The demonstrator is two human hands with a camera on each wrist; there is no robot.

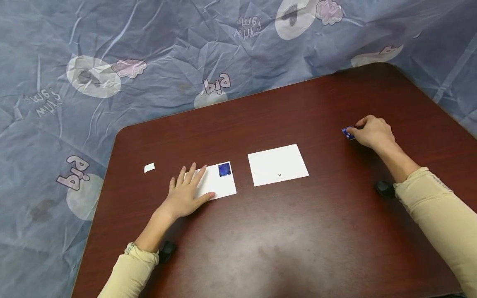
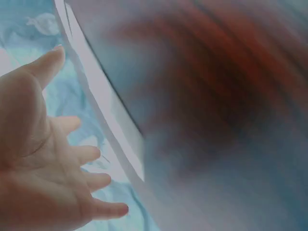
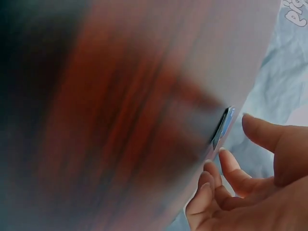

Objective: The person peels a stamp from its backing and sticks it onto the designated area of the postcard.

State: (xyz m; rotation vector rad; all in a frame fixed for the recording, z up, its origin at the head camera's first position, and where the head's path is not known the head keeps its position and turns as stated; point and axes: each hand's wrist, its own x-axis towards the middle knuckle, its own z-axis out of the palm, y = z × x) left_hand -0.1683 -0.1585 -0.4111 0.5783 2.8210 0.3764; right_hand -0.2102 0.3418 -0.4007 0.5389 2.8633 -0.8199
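My left hand (image 1: 184, 196) lies with spread, straight fingers over the left part of a white envelope (image 1: 220, 186), hiding that side of it. A dark blue stamp (image 1: 225, 169) sits at the envelope's upper right corner. To its right lies a second white envelope (image 1: 277, 165) with a small dark mark near its lower edge. Far to the right, my right hand (image 1: 374, 131) reaches to a small blue stamp-like piece (image 1: 347, 132) on the table. In the right wrist view, thumb and bent fingers stand apart beside this blue piece (image 3: 224, 126).
A small white paper scrap (image 1: 149, 167) lies left of the envelopes. The dark reddish-brown table (image 1: 298, 231) has a rounded far edge, with a wrinkled blue printed cloth (image 1: 160, 37) behind it. Black devices (image 1: 385, 189) show under both wrists.
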